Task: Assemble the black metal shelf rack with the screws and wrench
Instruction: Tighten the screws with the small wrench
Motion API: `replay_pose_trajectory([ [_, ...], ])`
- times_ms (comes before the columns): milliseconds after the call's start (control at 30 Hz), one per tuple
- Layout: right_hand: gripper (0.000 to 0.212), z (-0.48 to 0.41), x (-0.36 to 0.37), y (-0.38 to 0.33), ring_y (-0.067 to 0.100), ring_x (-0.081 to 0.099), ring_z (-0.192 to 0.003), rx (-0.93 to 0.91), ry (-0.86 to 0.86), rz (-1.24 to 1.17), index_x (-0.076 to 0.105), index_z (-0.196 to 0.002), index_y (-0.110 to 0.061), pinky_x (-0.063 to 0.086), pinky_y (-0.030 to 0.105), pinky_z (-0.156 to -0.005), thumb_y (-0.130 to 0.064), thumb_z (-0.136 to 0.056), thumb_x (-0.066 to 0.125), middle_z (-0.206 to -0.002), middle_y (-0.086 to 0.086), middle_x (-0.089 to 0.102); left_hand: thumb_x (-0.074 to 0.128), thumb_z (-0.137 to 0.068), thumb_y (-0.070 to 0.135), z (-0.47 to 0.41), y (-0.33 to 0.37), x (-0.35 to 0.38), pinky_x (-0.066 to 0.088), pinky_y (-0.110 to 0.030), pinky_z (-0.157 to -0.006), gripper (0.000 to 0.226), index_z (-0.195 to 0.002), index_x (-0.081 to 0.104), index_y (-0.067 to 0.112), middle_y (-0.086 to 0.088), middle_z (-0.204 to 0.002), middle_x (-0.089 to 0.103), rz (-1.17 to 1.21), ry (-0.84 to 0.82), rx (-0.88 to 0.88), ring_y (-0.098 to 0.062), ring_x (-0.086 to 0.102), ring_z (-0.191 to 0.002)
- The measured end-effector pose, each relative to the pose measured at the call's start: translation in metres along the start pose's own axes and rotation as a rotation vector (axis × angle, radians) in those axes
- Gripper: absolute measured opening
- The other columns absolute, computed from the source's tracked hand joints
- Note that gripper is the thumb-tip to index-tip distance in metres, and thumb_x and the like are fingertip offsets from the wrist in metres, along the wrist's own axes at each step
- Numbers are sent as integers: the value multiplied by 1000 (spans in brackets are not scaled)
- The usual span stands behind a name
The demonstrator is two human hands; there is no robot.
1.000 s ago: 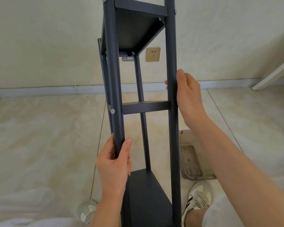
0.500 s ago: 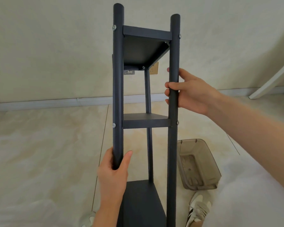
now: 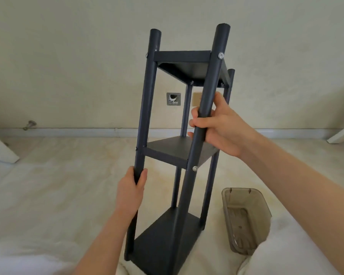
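Since half a second ago the rack (image 3: 173, 149) has been turned and tipped. It no longer faces the camera flat-on, so all four posts and the top of the middle shelf (image 3: 179, 155) now show. The right hand (image 3: 220, 126) has followed its post round.

The rack stands close in front of the person, leaning away at the top, its bottom shelf (image 3: 167, 235) low between the knees. The left hand (image 3: 130, 187) is wrapped round the near left post (image 3: 147, 96) just below the middle shelf. The right hand grips the near right post (image 3: 213, 76) between that shelf and the top shelf (image 3: 187, 66), fingers curled round the tube.

Silver screws (image 3: 220, 55) sit at the joints that can be seen, so the frame looks bolted up. It should handle as stiff, fairly light and top-heavy when tilted. The painted tubes look smooth and could slip in a loose hold. Posts taken near a shelf joint seem the best hold, not the thin shelf edges.

A clear brownish plastic bin (image 3: 239, 189) sits on the pale tiled floor (image 3: 58, 185) just right of the rack. A wall socket (image 3: 197, 98) shows behind the posts. No wrench can be seen.
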State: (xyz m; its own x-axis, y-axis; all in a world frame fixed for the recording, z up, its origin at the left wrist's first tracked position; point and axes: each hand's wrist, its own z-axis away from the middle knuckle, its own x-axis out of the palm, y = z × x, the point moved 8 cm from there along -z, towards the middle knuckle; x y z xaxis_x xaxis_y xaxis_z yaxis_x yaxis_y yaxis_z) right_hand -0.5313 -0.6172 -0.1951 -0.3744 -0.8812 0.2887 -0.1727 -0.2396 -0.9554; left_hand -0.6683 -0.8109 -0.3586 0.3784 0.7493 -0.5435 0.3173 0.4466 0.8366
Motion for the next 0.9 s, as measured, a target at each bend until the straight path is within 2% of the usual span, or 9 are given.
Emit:
replay_pose_trajectory([
  [67, 63, -4, 8, -1, 21, 63, -86, -20, 3, 24, 37, -126, -31, 53, 46, -85, 17, -89, 54, -82, 3, 59, 52, -102, 30, -17, 13, -8, 55, -41, -72, 15, -109, 53, 17, 0, -92, 63, -101, -69, 3, -26, 65, -83],
  [167, 60, -9, 16, -1, 21, 71, -98, -52, 36, 104, 37, -126, -29, 53, 47, -91, 13, -88, 59, -88, 3, 68, 58, -100, 17, -31, 50, -34, 52, -36, -88, 46, -143, 42, 16, 3, -116, 55, -147, -19, 62, -19, 60, -101],
  [267, 59, -11, 21, -6, 19, 69, -103, -83, 71, 267, 39, -127, -29, 58, 41, -88, 1, -87, 69, -108, 3, 70, 60, -97, 16, -24, 103, -60, 47, -12, -77, 34, -130, 53, 23, 8, -109, 60, -26, 107, 238, -3, 60, -95],
  [367, 59, -13, 24, -16, 13, 68, -103, -130, 108, 520, 44, -130, -28, 56, 33, -89, -16, -83, 78, -120, -5, 65, 61, -96, 21, -8, 140, -53, 42, 0, -72, 18, -113, 63, 28, 14, -101, 66, 107, -17, 304, 11, 59, -94],
  [500, 49, -13, 41, -22, 9, 55, -117, -179, 74, 746, 50, -127, -32, 48, 29, -95, -35, -85, 75, -122, -17, 58, 68, -91, 30, 8, 156, -24, 49, -14, -68, 16, -104, 60, 34, 12, -95, 67, 116, -208, 253, 5, 62, -85],
  [600, 34, -10, 53, -27, 9, 52, -121, -213, 29, 859, 57, -127, -30, 46, 35, -102, -37, -94, 62, -123, -17, 60, 68, -92, 27, 3, 164, -31, 50, -13, -67, 11, -100, 61, 26, 7, -83, 65, 211, -61, 236, -2, 64, -74],
  [667, 34, -8, 55, -32, 9, 53, -122, -241, 13, 892, 57, -131, -28, 45, 34, -104, -36, -98, 55, -127, -12, 61, 65, -95, 28, 0, 168, -35, 55, -22, -65, 9, -97, 60, 20, 3, -75, 63, 266, 7, 250, -5, 61, -62],
  [800, 24, -2, 31, -46, 0, 59, -107, -273, 130, 859, 62, -121, -30, 45, 12, -84, -32, -98, 57, -118, -17, 63, 62, -94, 38, 0, 166, -37, 43, -20, -56, 16, -91, 53, 26, 5, -67, 53, 174, 5, 292, -8, 52, -57],
  [900, 16, 2, -2, -50, 3, 62, -98, -217, 274, 803, 66, -111, -29, 49, 19, -84, -26, -97, 58, -110, -14, 66, 62, -93, 39, -3, 158, -41, 42, -20, -50, 18, -86, 51, 26, 2, -64, 48, 192, -11, 296, -5, 46, -51],
])
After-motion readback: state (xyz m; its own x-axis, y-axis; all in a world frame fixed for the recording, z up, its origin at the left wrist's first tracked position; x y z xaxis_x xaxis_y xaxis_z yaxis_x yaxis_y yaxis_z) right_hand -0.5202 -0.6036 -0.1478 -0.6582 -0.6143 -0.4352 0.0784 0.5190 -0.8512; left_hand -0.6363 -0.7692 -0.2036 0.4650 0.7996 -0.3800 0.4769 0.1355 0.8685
